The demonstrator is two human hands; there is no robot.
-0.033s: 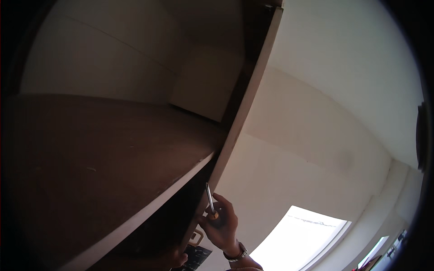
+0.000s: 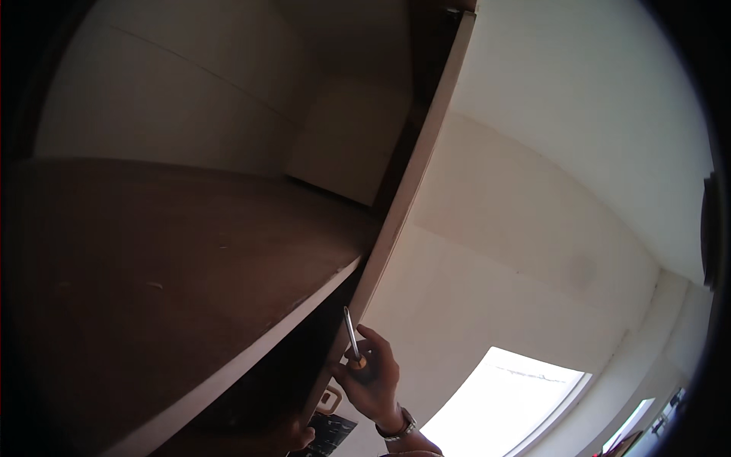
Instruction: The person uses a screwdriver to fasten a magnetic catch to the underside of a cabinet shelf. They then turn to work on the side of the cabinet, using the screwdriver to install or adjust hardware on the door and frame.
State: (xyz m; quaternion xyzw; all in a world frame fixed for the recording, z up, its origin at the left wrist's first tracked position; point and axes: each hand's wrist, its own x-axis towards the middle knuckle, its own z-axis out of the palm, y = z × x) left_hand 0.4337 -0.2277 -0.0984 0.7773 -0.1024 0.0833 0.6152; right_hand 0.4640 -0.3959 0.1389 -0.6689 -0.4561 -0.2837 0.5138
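Observation:
In my right hand (image 2: 377, 385), low and right of centre, the fingers are closed round a screwdriver (image 2: 352, 335). Its bright metal shaft points upward, and a yellowish collar shows at the handle, which the palm mostly covers. The hand is beside the pale edge of a long upright cabinet panel (image 2: 403, 206). Shadow covers most of my left hand (image 2: 302, 436) at the lower edge, on the inner side of that panel. Only some fingertips catch light there, and what they touch cannot be made out.
A brown cabinet shelf (image 2: 190, 251) with a pale front edge fills the left, bearing small scraps (image 2: 154, 286). Below it is a dark compartment. A beige ring-shaped thing (image 2: 330, 400) and a black marbled surface (image 2: 331, 434) show beyond the panel. A bright window (image 2: 506, 400) stands right.
The screwdriver's tip has shifted very slightly to the left with my right hand. Otherwise the scene looks the same.

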